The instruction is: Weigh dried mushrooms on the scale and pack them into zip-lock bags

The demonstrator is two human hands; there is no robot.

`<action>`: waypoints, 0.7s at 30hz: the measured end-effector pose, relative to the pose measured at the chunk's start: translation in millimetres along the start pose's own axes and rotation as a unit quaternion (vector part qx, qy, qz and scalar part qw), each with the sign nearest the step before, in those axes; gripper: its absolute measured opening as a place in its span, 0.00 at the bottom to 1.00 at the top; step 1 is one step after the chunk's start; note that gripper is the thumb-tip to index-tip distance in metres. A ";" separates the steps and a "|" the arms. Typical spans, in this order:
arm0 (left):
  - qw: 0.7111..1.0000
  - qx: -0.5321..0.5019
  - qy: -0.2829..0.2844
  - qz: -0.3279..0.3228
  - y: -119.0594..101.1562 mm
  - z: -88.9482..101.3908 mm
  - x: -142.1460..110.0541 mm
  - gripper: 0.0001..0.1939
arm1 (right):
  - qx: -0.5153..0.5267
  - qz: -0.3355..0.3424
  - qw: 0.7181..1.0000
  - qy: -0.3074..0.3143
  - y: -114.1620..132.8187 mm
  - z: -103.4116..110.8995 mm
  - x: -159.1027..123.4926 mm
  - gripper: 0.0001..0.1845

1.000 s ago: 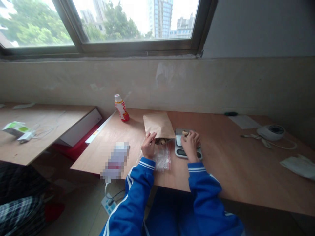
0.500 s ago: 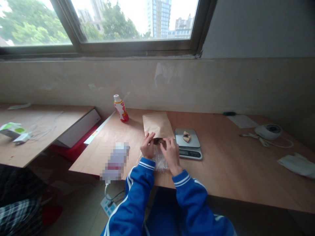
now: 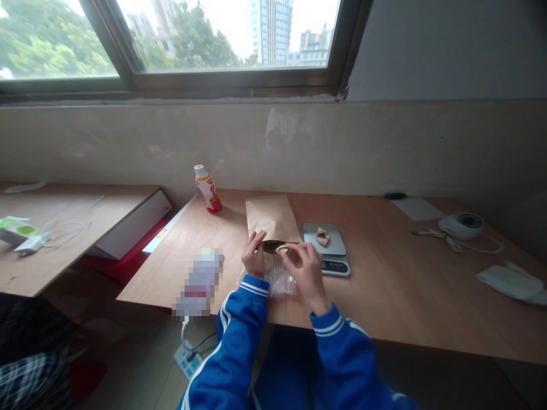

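From my head camera I look down on the wooden table (image 3: 387, 285). My right hand (image 3: 306, 273) is the nearer one to the dark brown piece of food (image 3: 273, 246). Its fingers (image 3: 285, 249) are closed narrow and seem to hold the right end of this piece. The piece lies almost flat, with its long side going from left to right, just at the mouth of the paper bag (image 3: 273, 219). My left hand (image 3: 255, 257) is just beside the left end of the piece, and its fingers are close at the bag edge, but I cannot tell if they pinch the paper. Under my hands is a clear plastic bag (image 3: 280, 282). On my right stands a kitchen scale (image 3: 333, 266), with one more small piece of food (image 3: 323, 237) on its plate. Behind the bag stands a small bottle (image 3: 207, 189).
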State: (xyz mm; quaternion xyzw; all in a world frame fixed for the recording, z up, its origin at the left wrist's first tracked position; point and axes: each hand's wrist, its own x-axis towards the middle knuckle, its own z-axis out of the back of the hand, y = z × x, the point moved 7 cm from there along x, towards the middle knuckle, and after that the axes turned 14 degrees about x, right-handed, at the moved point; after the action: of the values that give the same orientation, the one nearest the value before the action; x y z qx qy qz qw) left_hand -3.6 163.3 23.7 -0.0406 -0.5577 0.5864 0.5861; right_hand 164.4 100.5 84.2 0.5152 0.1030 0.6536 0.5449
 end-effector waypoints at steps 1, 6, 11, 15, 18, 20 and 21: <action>1.000 0.001 -0.001 0.000 -0.3 0.0 0.2 0.13 | 0.010 0.002 0.999 -0.036 -3.5 16.7 1.4 0.13; 1.000 0.003 -0.013 -0.012 -3.4 1.6 0.7 0.13 | -0.046 -0.032 0.986 -0.155 -60.7 78.3 9.8 0.16; 1.000 0.007 -0.014 -0.015 -4.9 2.7 0.7 0.13 | -0.104 -0.092 0.982 -0.129 -112.1 76.1 12.2 0.16; 1.000 0.002 -0.016 -0.009 -4.6 2.9 1.1 0.13 | -0.133 -0.102 0.978 -0.124 -104.9 69.7 6.8 0.19; 1.000 -0.004 -0.013 -0.002 -3.9 2.4 1.4 0.13 | -0.072 -0.057 0.989 -0.116 -74.8 62.5 3.1 0.19; 1.000 -0.002 -0.010 -0.002 -3.9 2.1 1.3 0.13 | 0.026 -0.037 0.999 -0.023 -53.0 39.7 2.7 0.16; 1.000 0.000 -0.008 -0.003 -3.8 1.9 1.1 0.13 | 0.074 -0.034 0.995 0.050 -42.2 21.9 1.6 0.16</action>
State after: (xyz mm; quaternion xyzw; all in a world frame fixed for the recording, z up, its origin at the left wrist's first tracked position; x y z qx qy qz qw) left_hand -2.8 161.8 27.7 -0.0339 -0.5628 0.5846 0.5834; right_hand 207.4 108.7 65.6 0.5163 0.1958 0.6503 0.5217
